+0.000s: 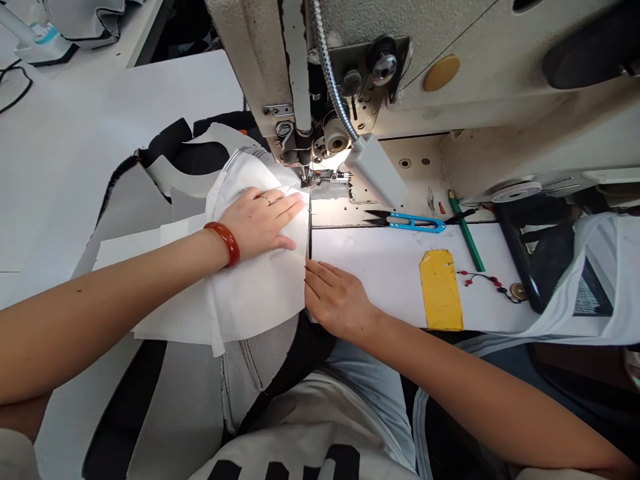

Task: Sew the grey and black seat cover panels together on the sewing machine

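At the centre of the frame a white fabric panel lies on the counter, its long axis running from the lower middle up toward the sewing machine's presser foot at upper centre; its straight right edge points directly at the needle. The left hand, with a ring and a red bangle at the wrist, lies flat and open on the panel, fingers spread and pointing right and up toward the foot, pressing rather than gripping. The right hand rests at the panel's right edge, fingers loosely curled and touching the seam line; whether it pinches the cloth I cannot tell. Right of the needle plate lie blue thread snips, a green pencil and a yellow tag.
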`<state>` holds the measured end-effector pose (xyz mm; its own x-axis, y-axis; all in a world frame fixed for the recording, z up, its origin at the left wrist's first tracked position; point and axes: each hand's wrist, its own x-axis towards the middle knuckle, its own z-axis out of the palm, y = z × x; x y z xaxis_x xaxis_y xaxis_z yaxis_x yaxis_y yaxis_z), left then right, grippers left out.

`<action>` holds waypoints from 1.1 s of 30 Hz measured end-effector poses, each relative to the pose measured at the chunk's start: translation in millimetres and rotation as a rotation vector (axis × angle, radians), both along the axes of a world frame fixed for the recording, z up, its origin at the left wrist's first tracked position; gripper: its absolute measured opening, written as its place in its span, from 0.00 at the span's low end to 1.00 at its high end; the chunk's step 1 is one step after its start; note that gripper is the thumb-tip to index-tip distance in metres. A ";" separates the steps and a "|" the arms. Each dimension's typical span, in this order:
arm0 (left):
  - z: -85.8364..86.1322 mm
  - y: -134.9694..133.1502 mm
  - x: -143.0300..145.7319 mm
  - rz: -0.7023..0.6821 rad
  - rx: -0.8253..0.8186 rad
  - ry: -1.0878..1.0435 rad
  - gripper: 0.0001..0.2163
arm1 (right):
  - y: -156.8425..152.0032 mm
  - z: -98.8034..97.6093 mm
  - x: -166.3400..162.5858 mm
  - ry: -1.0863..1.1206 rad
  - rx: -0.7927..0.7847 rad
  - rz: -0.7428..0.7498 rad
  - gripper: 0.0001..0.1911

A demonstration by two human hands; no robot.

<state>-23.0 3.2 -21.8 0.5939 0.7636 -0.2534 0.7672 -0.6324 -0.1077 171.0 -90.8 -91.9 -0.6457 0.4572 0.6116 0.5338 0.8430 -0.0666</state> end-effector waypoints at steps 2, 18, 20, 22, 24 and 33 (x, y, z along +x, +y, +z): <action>5.0 4.0 5.1 -0.007 0.014 0.073 0.33 | 2.0 1.2 1.0 0.018 0.006 0.008 0.13; -7.3 15.2 3.9 -0.025 0.198 0.032 0.24 | 32.0 2.6 10.4 -0.083 -0.134 -0.148 0.11; -9.9 6.7 7.1 0.012 0.196 0.045 0.20 | 19.2 6.3 14.8 -0.086 -0.245 -0.273 0.09; -9.3 -1.0 14.4 0.070 0.140 0.075 0.18 | -1.3 12.8 16.6 -0.087 -0.370 -0.295 0.12; -5.1 -7.2 25.7 0.150 0.074 0.093 0.19 | -22.3 20.7 14.1 -0.060 -0.524 -0.241 0.15; 22.5 -15.2 66.3 0.441 -0.082 0.193 0.21 | -24.4 47.0 1.3 0.268 -1.408 -0.046 0.05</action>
<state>43.4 -12.0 0.7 0.1544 0.9047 -0.3971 0.9349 -0.2637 -0.2374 172.3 -115.3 -44.9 -0.5542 0.7903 -0.2614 0.3963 -0.0256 -0.9178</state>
